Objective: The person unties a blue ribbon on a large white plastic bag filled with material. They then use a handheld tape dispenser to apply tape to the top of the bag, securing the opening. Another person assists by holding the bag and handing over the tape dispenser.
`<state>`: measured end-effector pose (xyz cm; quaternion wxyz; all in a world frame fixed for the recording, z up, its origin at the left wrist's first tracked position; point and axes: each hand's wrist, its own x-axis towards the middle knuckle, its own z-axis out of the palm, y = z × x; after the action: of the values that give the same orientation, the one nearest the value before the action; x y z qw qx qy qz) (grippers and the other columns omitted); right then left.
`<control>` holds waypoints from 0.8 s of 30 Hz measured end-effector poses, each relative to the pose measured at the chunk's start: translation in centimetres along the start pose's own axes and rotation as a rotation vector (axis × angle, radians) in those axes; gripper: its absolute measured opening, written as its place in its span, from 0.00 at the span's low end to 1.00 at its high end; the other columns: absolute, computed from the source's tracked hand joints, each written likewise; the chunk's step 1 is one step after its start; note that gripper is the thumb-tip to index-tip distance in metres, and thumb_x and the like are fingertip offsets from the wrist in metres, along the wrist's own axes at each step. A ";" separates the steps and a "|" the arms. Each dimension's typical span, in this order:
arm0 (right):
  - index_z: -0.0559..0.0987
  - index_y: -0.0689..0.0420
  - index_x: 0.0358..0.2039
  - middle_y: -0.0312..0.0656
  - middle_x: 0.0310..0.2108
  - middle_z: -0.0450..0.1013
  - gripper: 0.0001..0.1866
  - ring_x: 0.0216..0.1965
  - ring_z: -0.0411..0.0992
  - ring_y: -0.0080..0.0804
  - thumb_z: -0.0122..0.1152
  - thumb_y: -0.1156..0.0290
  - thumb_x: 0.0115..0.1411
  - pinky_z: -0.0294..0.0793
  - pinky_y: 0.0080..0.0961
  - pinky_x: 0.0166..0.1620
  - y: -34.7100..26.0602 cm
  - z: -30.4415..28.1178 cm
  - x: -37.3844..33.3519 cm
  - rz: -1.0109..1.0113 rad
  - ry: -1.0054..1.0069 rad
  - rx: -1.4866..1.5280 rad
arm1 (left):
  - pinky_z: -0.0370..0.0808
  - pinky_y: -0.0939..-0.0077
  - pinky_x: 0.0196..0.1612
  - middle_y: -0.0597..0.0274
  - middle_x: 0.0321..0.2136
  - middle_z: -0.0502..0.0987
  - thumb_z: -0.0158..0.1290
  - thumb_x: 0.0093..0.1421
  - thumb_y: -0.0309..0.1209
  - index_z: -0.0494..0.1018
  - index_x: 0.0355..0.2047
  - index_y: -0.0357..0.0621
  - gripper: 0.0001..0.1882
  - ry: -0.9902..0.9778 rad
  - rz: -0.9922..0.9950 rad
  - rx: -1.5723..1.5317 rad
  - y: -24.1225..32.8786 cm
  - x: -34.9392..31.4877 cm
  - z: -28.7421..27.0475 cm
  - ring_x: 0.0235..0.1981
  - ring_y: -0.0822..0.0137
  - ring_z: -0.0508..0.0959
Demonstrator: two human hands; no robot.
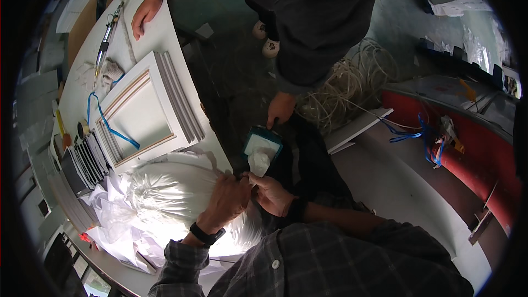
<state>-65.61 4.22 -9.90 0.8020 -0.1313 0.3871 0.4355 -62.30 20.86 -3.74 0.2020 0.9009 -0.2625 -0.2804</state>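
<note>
My left hand [227, 195] and my right hand [273, 194] meet just in front of my body, fingers pinched together. A crumpled, whitish translucent wad [258, 161], perhaps thin plastic, rises from the fingertips of the right hand. What the left fingers pinch is too small to make out. Right beyond the wad, a co-worker's hand [281, 109] holds a teal-edged flat case [275, 137] with a pale inside; the wad overlaps its near part. Beside my left wrist bulges a large, full white sack [170, 187] with gathered folds.
Left stands a white table [184, 77] with stacked white framed panels [144, 114], a blue strap [103, 115] and a pen-shaped tool [104, 44]. The co-worker's other hand [147, 15] rests there. Coiled pale tubing [352, 82] lies on the floor; a red-sided bench [456, 165] stands right.
</note>
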 end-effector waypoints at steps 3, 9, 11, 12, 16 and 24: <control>0.78 0.53 0.56 0.32 0.53 0.75 0.19 0.58 0.70 0.27 0.63 0.56 0.72 0.61 0.31 0.66 1.5 -0.3 0.3 -0.026 0.059 -0.014 | 0.68 0.57 0.39 0.55 0.25 0.77 0.52 0.62 0.30 0.72 0.35 0.41 0.06 -0.014 -0.018 -0.011 -0.1 0.1 0.1 0.29 0.53 0.77; 0.78 0.54 0.51 0.31 0.47 0.77 0.16 0.53 0.72 0.24 0.60 0.56 0.74 0.66 0.28 0.60 1.4 0.6 0.6 -0.068 0.100 -0.037 | 0.68 0.59 0.40 0.56 0.25 0.77 0.53 0.62 0.30 0.72 0.35 0.41 0.06 0.013 -0.032 -0.026 -0.1 0.0 0.4 0.30 0.53 0.77; 0.78 0.54 0.50 0.32 0.46 0.77 0.15 0.52 0.73 0.24 0.59 0.56 0.74 0.67 0.28 0.58 2.0 0.2 1.2 -0.104 0.115 -0.003 | 0.68 0.59 0.41 0.55 0.25 0.77 0.53 0.62 0.31 0.72 0.36 0.41 0.06 0.003 -0.034 -0.013 0.0 0.1 0.2 0.30 0.53 0.77; 0.77 0.54 0.50 0.32 0.45 0.77 0.15 0.51 0.73 0.24 0.58 0.56 0.74 0.68 0.29 0.58 2.2 -0.1 1.5 -0.122 0.122 0.014 | 0.68 0.58 0.41 0.55 0.25 0.77 0.53 0.62 0.30 0.72 0.36 0.41 0.06 0.011 -0.035 -0.026 0.1 0.1 0.1 0.30 0.53 0.77; 0.76 0.53 0.45 0.33 0.42 0.76 0.13 0.46 0.73 0.24 0.57 0.57 0.75 0.69 0.30 0.55 0.3 1.5 1.1 -0.051 0.244 0.038 | 0.67 0.58 0.42 0.55 0.25 0.77 0.52 0.63 0.30 0.73 0.37 0.40 0.07 -0.024 -0.059 -0.051 0.4 0.0 -0.7 0.31 0.52 0.77; 0.73 0.55 0.41 0.35 0.39 0.71 0.09 0.37 0.70 0.24 0.56 0.63 0.76 0.71 0.26 0.49 -1.0 1.3 1.7 -0.130 0.153 0.173 | 0.67 0.55 0.44 0.49 0.29 0.79 0.51 0.65 0.30 0.74 0.40 0.36 0.09 -0.038 -0.094 -0.120 0.6 -0.4 -0.9 0.34 0.48 0.77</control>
<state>-63.58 5.34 -10.42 0.8049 -0.1195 0.4739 0.3365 -62.22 20.83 -2.59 0.2372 0.8930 -0.2062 -0.3221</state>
